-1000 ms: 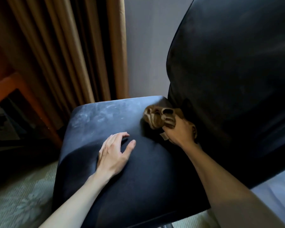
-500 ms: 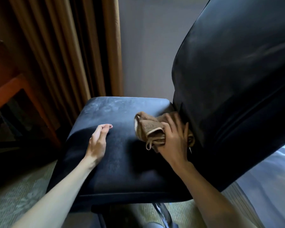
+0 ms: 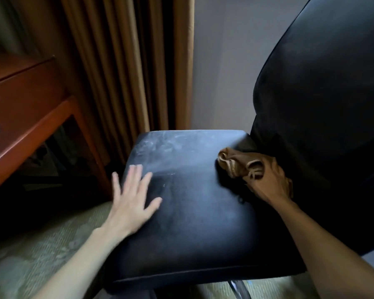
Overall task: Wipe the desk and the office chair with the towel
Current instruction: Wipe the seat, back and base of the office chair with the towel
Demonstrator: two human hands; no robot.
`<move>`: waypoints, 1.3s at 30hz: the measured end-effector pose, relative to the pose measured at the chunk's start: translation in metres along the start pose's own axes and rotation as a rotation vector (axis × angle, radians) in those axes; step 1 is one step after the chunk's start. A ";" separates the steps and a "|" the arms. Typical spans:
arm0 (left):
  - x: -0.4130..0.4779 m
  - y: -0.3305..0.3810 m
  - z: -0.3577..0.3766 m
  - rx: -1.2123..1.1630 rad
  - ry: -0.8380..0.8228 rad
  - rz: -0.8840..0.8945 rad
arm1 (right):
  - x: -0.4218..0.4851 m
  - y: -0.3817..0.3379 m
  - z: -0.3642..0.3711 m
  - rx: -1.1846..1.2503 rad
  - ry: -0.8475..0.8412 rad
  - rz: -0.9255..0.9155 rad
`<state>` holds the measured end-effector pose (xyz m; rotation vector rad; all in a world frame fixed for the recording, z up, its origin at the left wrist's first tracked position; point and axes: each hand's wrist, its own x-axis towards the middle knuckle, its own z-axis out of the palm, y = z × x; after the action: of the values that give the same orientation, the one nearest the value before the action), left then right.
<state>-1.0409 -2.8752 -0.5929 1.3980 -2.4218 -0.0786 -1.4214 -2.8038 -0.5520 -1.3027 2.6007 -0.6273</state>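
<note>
Currently: wooden counter point(image 3: 26, 117) far left, curtain point(image 3: 127, 61) beside it. Left hand point(image 3: 132, 197) lies flat on the left part of the office chair point(image 3: 192, 223) seat, fingers spread wide, holding nothing. Brown towel point(image 3: 238, 164) is bunched at the seat's rear right against the backrest point(image 3: 322, 104), with the right hand point(image 3: 268, 184) curled round it.

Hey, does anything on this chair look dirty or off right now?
Yes: the seat has pale dusty smears across its far left part. The right hand grips the towel by the backrest, away from them.
</note>
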 end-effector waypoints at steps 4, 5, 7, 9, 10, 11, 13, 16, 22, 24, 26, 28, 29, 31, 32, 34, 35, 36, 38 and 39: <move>-0.014 0.027 0.005 -0.168 0.252 0.415 | 0.016 -0.025 0.002 0.123 0.068 -0.047; -0.019 0.033 0.008 -0.228 0.298 0.402 | 0.015 -0.037 0.005 0.132 0.062 -0.080; -0.029 0.044 0.016 -0.278 0.391 0.385 | 0.003 -0.069 0.020 0.150 0.001 -0.170; -0.038 0.054 0.020 -0.319 0.454 0.390 | -0.021 -0.114 0.046 0.119 -0.110 -0.306; -0.041 0.058 0.021 -0.341 0.496 0.383 | -0.036 -0.135 0.062 0.097 -0.155 -0.383; -0.044 0.060 0.020 -0.369 0.546 0.362 | -0.054 -0.155 0.077 0.100 -0.184 -0.450; -0.054 0.061 0.017 -0.463 0.634 0.232 | -0.088 -0.185 0.097 0.188 -0.215 -0.559; -0.071 0.053 0.008 -0.678 0.800 -0.112 | -0.122 -0.201 0.107 0.275 -0.274 -0.625; -0.089 0.009 -0.023 -0.678 0.928 -0.214 | -0.146 -0.200 0.086 0.537 -0.489 -0.552; -0.091 0.003 -0.033 -0.684 0.934 -0.195 | -0.139 -0.191 0.070 0.714 -0.385 -0.450; -0.093 0.000 -0.037 -0.692 0.930 -0.225 | -0.118 -0.174 0.050 0.745 -0.094 -0.394; -0.096 -0.002 -0.037 -0.723 0.900 -0.272 | -0.091 -0.154 0.027 0.608 0.244 -0.420; -0.098 -0.003 -0.035 -0.749 0.884 -0.302 | -0.079 -0.144 0.020 0.520 0.325 -0.438; -0.099 -0.006 -0.033 -0.814 0.870 -0.367 | -0.074 -0.136 0.021 0.381 0.207 -0.394; -0.101 -0.007 -0.033 -0.853 0.869 -0.399 | -0.083 -0.135 0.032 0.287 0.070 -0.350; -0.104 -0.011 -0.034 -0.900 0.891 -0.432 | -0.111 -0.139 0.065 0.032 -0.058 -0.393; -0.107 -0.012 -0.035 -0.903 0.909 -0.431 | -0.124 -0.146 0.079 -0.043 -0.041 -0.457; -0.109 -0.013 -0.036 -0.904 0.914 -0.436 | -0.135 -0.154 0.088 -0.068 -0.021 -0.499; -0.115 -0.014 -0.039 -0.921 0.889 -0.453 | -0.158 -0.174 0.095 -0.080 0.002 -0.527; -0.116 -0.013 -0.041 -0.929 0.894 -0.455 | -0.169 -0.182 0.100 -0.085 0.011 -0.564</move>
<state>-0.9638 -2.7784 -0.5881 1.1153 -1.0624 -0.4924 -1.1542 -2.7954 -0.5688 -2.0859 2.2767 -0.5984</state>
